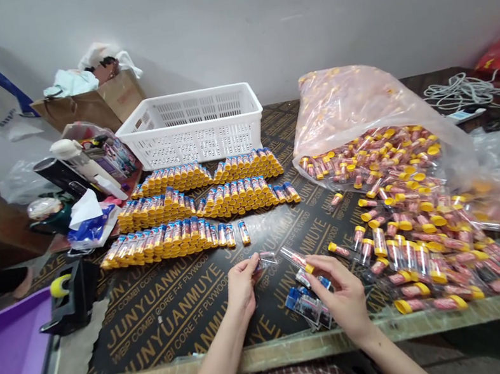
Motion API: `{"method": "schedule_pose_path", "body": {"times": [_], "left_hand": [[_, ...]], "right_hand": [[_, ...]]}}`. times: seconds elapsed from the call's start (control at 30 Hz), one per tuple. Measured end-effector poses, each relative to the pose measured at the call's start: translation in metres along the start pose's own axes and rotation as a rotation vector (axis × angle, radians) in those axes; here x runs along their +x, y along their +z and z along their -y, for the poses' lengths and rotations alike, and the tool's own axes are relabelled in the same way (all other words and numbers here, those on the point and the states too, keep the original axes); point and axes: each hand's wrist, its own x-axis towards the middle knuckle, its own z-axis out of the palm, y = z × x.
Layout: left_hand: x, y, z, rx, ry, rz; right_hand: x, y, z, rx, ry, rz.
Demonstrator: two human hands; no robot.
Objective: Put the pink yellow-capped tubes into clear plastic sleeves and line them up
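Observation:
My left hand [242,285] pinches a small clear plastic sleeve [268,259]; the sleeve's near end is hidden by the fingers. My right hand [344,296] grips a clear tube with a yellow end [294,258] and reddish contents, tilted toward the left hand. The tube and the sleeve are close but apart. Under and beside the right hand lies a small heap of clear, blue-topped sleeves [307,306]. Farther off, blue-and-yellow tubes [158,242] are stacked in neat rows, with a single blue-and-yellow tube [244,232] standing apart at the front.
Many loose yellow-ended tubes [417,254] spill from a large plastic bag [350,98] on the right. A white basket [194,142] stands behind the stacks. At left are a tape dispenser [73,295], a purple tray [10,364] and bottles [81,165]. A white cable [470,93] lies back right.

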Motion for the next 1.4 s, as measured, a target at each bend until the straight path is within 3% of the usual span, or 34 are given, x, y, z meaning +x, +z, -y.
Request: {"method": "schedule_pose_path", "body": {"times": [0.13, 0.33, 0.53, 0.7, 0.87, 1.03, 1.17, 1.4], "left_hand": [[-0.001, -0.001, 0.0, 0.024, 0.015, 0.012], [0.0, -0.002, 0.004, 0.063, 0.096, -0.003], [-0.007, 0.004, 0.002, -0.072, 0.036, 0.188], [-0.013, 0.006, -0.005, -0.025, -0.013, 0.223], [-0.027, 0.01, -0.007, 0.153, -0.111, 0.392], [-0.036, 0.012, -0.003, 0.225, -0.152, 0.498], [-0.037, 0.012, 0.001, 0.24, -0.171, 0.521], [-0.042, 0.014, 0.001, 0.237, -0.183, 0.516]], "right_hand": [[0.0, 0.0, 0.003, -0.077, -0.096, -0.004], [-0.004, 0.004, 0.002, -0.092, -0.166, 0.172], [-0.004, 0.01, -0.001, 0.0, -0.08, 0.261], [-0.001, 0.013, -0.007, 0.063, -0.036, 0.315], [0.005, 0.011, -0.011, -0.037, -0.114, 0.285], [0.014, 0.004, -0.006, 0.018, -0.211, 0.472], [0.014, 0.003, -0.004, 0.101, -0.188, 0.536], [0.008, 0.005, -0.007, 0.179, -0.131, 0.493]]}}
